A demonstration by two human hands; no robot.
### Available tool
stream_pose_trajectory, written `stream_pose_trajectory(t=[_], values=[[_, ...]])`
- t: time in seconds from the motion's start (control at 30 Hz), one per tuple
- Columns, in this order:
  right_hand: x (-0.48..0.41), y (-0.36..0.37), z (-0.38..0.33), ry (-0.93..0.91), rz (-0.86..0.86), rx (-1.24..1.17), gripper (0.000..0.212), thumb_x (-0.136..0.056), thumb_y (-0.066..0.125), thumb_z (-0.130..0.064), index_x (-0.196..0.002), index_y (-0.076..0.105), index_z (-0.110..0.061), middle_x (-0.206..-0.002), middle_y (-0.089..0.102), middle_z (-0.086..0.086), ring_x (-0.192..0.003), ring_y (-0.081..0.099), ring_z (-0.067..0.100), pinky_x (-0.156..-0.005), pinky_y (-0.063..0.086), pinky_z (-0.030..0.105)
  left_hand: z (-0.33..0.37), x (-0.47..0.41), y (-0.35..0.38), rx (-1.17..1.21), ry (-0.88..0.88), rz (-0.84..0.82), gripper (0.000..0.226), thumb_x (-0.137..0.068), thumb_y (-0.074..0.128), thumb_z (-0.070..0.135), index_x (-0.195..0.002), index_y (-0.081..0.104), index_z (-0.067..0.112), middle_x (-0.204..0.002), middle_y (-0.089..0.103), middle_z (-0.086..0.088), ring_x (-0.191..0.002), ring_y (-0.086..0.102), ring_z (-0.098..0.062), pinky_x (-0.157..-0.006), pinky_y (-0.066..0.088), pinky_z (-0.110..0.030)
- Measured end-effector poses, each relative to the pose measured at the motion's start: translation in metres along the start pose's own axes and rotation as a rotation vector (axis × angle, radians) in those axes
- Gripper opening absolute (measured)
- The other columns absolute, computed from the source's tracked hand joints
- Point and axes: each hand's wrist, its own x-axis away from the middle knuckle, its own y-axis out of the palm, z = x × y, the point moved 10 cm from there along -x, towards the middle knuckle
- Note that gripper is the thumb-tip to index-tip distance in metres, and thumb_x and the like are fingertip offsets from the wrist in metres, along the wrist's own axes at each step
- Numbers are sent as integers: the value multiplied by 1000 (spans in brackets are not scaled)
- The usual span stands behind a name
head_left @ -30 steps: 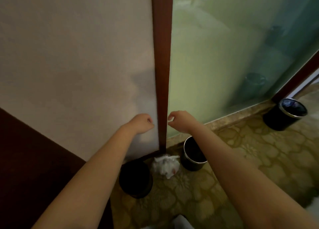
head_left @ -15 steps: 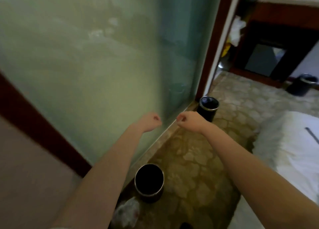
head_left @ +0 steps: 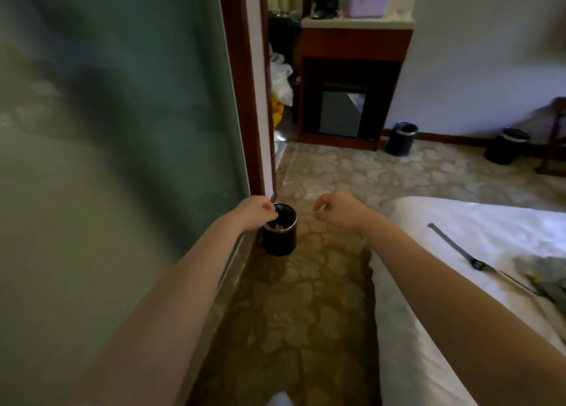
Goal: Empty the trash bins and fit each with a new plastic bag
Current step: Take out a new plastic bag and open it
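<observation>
A black trash bin (head_left: 280, 238) with a metal rim stands on the patterned carpet by the glass wall, with some trash visible inside. My left hand (head_left: 256, 211) hovers at its left rim, fingers loosely curled, holding nothing. Level with it, to the bin's right, my right hand (head_left: 333, 211) is also loosely curled and empty. Two more black bins stand against the far wall: one (head_left: 401, 138) beside the wooden cabinet, another (head_left: 507, 146) farther right. White plastic bags (head_left: 280, 81) lie in the doorway beyond.
A frosted glass wall (head_left: 122, 130) with a dark wooden frame runs along the left. The white bed (head_left: 459, 221) fills the right, with a dark strap (head_left: 453, 246) and grey cloth (head_left: 545, 271) on it. A wooden cabinet (head_left: 352, 47) stands ahead.
My view has swung right, from two bins and a crumpled white bag at the wall's base towards the room. The bin by the glass corner is now close under my hands, which stay empty.
</observation>
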Motion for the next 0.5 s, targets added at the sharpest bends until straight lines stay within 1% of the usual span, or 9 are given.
stream_pose_trajectory(t=[0.1,0.2,0.27,0.37,0.43,0.5], values=[[-52,-26,36,76,-27,29,34,-95,58,-29,-126,60,-15,-129,58,7,-115,56,25,-98,46,35,27,-76,3,-59,69,-90,26,-92,60,25,-116,61,13,-117,61,-5,-107,57,-20,-91,47,-32],[-110,-63,66,156,-10,52,40,-95,58,-33,-131,56,-16,-133,55,7,-120,53,26,-102,44,39,54,-157,-10,-113,134,-119,28,-91,60,26,-116,62,15,-119,61,-3,-109,56,-19,-92,46,-32],[-148,-96,86,217,39,40,41,-95,58,-33,-132,54,-17,-133,55,9,-119,53,27,-101,44,39,76,-213,-23,-85,160,-116,26,-92,58,26,-115,61,15,-117,61,-4,-106,57,-19,-91,47,-33],[-199,-139,112,261,98,28,41,-94,59,-34,-131,55,-18,-132,56,9,-115,56,28,-98,47,39,109,-289,-33,-56,213,-101,25,-93,57,26,-115,61,15,-118,61,-5,-108,57,-21,-91,47,-34],[-227,-160,128,279,113,-13,39,-94,59,-32,-131,55,-17,-130,57,9,-111,57,27,-94,50,38,125,-329,-25,-83,231,-149,27,-93,58,27,-116,61,13,-118,61,-6,-108,56,-22,-90,46,-33],[-256,-178,148,296,112,-11,39,-95,59,-31,-130,55,-16,-129,56,8,-111,57,27,-94,49,37,141,-367,-12,-121,254,-221,30,-92,59,29,-117,60,14,-120,60,-5,-110,56,-22,-92,46,-33]])
